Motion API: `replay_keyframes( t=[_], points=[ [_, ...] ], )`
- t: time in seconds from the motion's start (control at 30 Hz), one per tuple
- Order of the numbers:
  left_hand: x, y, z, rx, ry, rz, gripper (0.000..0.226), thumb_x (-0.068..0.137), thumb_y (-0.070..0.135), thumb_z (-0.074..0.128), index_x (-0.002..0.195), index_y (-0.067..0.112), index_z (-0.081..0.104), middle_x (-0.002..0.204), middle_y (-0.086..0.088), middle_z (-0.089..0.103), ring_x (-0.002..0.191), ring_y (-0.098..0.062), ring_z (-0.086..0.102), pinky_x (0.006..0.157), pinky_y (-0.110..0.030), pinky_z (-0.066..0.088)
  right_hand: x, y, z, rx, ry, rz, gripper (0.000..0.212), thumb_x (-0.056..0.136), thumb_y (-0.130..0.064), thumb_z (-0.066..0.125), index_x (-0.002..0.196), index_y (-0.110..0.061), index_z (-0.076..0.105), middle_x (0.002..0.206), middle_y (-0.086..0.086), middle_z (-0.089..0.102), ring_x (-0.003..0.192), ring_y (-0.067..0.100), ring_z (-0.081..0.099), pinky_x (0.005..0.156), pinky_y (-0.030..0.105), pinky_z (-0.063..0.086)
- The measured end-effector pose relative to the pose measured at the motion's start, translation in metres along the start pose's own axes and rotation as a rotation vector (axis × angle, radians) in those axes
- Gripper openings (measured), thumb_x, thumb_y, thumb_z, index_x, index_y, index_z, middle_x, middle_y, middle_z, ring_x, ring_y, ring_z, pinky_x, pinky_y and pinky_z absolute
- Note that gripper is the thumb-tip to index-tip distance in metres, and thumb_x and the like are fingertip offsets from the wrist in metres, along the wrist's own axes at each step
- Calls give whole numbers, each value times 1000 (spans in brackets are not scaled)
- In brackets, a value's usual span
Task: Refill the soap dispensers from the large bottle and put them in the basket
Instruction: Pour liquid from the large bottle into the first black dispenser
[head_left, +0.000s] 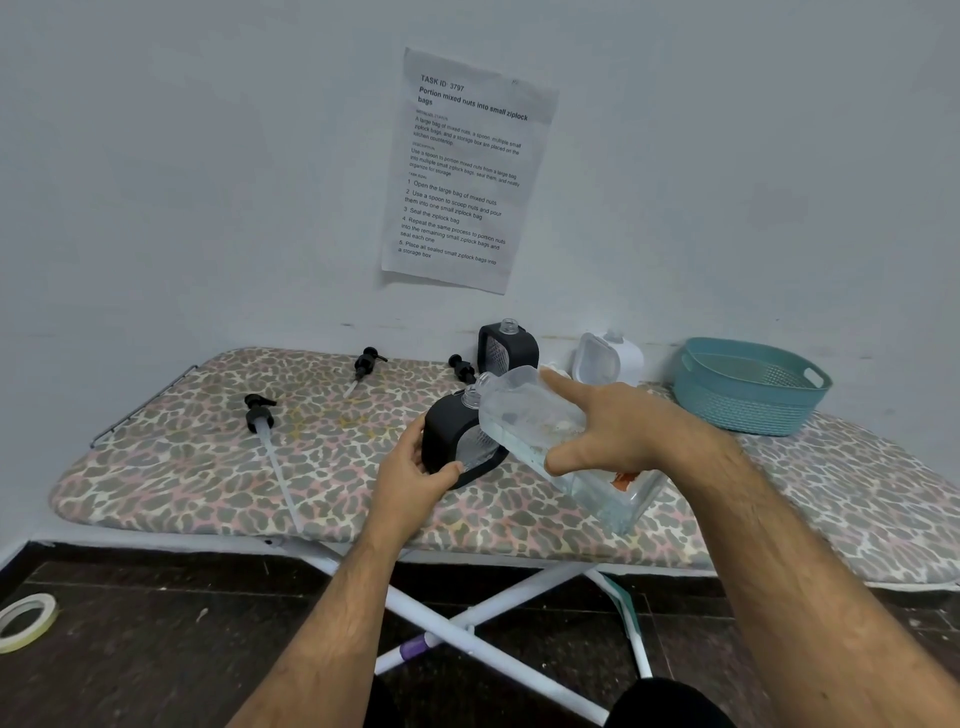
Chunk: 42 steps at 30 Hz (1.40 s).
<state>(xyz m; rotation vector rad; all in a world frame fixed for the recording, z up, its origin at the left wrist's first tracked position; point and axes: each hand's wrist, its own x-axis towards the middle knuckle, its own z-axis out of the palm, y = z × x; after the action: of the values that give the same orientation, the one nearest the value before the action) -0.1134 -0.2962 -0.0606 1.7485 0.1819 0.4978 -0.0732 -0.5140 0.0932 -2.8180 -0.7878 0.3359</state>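
Tilting the large bottle (540, 431) in our right hand (618, 431), whose grip closes around its body, we bring its neck to the open mouth of a black dispenser (447, 436) that our left hand (415, 473) grips on the ironing board (208, 467). Three pump heads (260, 410) lie farther left. Beyond stand a second black dispenser (506, 348), a white dispenser (605, 356) and the teal basket (748, 384) by the wall.
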Motion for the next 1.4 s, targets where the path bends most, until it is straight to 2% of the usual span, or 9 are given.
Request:
replay_keyframes(
  t=[0.1,0.27,0.57,0.63,0.73,0.83,1.1,1.23,1.4],
  points=[
    [0,1,0,0,1,-1,66,83,3,72,129,41,43,112,27,55,103,9,56,86,-12,47,0,0,0,5,-3,4,100,76,-48,66,155,-48,5,85,-6,63,66,15,71,77,36,62],
    [-2,4,0,8,2,0,65,85,2,71,128,40,40,107,31,50,94,17,52,75,-3,44,-1,-1,-1,3,-5,0,100,77,-47,67,155,-47,4,84,-10,59,70,15,71,77,34,61],
    [-1,2,1,-8,2,-2,64,84,2,72,124,44,43,109,28,54,96,16,56,79,-6,46,2,0,0,-26,5,-6,102,76,-50,67,155,-46,3,89,-5,64,75,15,70,83,38,59],
    [-1,2,0,-6,0,-5,65,84,3,72,127,42,44,111,26,56,101,10,58,85,-11,48,2,1,0,-24,4,-5,102,76,-50,67,155,-45,3,91,-4,64,75,15,69,82,38,60],
    [0,1,1,-3,-1,-8,65,84,3,72,129,40,44,111,26,56,102,8,58,84,-10,47,2,1,1,-4,-1,-7,101,75,-50,67,154,-47,4,91,-4,65,72,15,71,79,37,61],
    [0,1,0,-4,-1,-7,65,84,4,73,127,42,42,112,26,55,103,9,57,86,-13,48,2,1,1,-33,7,-7,102,76,-51,67,155,-46,3,98,-2,65,77,14,69,84,38,58],
    [0,-1,0,0,-5,-14,67,84,5,73,137,35,44,113,24,56,106,6,57,86,-15,48,-1,0,0,-1,-2,-8,100,77,-48,67,155,-47,3,84,-12,57,74,15,71,78,31,58],
    [1,-1,0,7,-8,-8,66,84,5,73,136,35,45,115,20,58,108,2,59,86,-15,48,-1,-1,-1,-12,-2,-7,100,77,-48,67,155,-47,3,84,-11,58,74,14,70,82,35,59],
    [-1,1,0,6,-5,2,65,84,3,72,131,39,44,111,25,58,101,9,59,82,-12,50,-1,0,0,-8,2,-7,100,76,-49,66,155,-47,4,84,-9,60,73,15,71,81,34,59]
  ],
)
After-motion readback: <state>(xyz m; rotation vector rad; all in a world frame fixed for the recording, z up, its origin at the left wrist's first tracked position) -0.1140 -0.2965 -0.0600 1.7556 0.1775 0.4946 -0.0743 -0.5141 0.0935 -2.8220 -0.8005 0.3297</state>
